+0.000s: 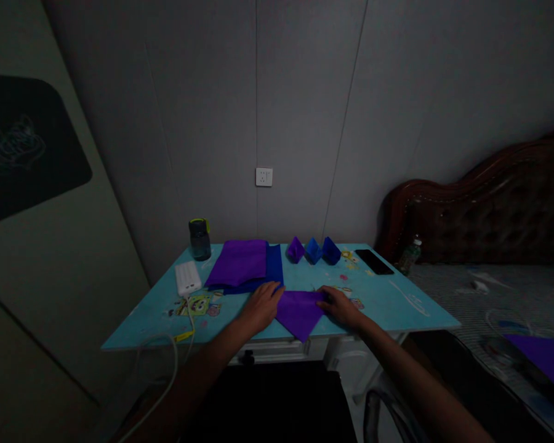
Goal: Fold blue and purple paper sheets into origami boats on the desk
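Observation:
A purple sheet of paper (301,312), folded to a triangle, lies at the table's front with one point toward me and slightly over the edge. At its left corner, my left hand (262,304) is closed on the paper, fingers and thumb close together. My right hand (339,306) has its fingers curled onto the right corner. Behind the left hand lie a stack of purple paper (240,261) and blue paper (275,266). Farther back stand three folded paper pieces: a purple one (296,250), a blue one (313,251) and a dark blue one (331,251).
On the light blue table (383,301) are a white power bank (187,278) with a cable, a dark bottle (200,239) and a black phone (373,262). A bed (480,277) with a clear bottle (410,255) stands at right. The wall (295,123) rises behind.

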{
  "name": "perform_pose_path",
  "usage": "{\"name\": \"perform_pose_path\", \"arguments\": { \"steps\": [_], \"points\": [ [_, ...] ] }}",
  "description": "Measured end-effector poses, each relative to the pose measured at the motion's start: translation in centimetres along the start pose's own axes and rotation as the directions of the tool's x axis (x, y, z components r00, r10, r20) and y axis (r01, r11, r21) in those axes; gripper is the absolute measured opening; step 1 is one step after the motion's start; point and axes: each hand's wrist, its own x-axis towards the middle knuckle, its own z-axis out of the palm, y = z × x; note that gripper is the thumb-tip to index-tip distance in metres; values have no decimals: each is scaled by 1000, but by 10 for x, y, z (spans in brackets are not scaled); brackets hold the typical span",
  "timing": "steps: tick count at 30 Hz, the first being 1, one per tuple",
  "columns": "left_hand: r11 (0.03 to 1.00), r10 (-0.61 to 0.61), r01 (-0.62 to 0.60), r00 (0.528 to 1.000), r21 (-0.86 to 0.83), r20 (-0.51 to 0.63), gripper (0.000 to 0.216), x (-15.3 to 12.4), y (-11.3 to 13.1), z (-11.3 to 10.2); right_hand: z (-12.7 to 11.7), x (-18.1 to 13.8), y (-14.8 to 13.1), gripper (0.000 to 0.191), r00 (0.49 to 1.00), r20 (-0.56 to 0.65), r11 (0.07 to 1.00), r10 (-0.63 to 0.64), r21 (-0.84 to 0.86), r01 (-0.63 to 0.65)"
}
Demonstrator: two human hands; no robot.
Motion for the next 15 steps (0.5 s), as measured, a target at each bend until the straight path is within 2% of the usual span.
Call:
{"name": "perform_pose_path", "arguments": {
  "steps": [2,4,9,12,15],
  "points": [
    [989,150,-150,988,1,37,44,4,3,4,1,-2,-1,14,999,-15,998,-36,-49,35],
    [974,224,-225,974,18,45,42,8,4,7,3,-4,-1,8,997,-14,994,-79,-81,77],
    [987,111,-113,993,118,30,59,10,7,8,4,-6,1,11,987,18,984,-160,-82,161],
    [982,70,-79,996,170,62,47,6,12,6,3,-8,2,14,978,19,973,-210,-90,211],
    [969,109,-124,991,214,82,33,3,17,6,-1,-10,3,15,961,16,952,-275,-136,274]
  ]
}}
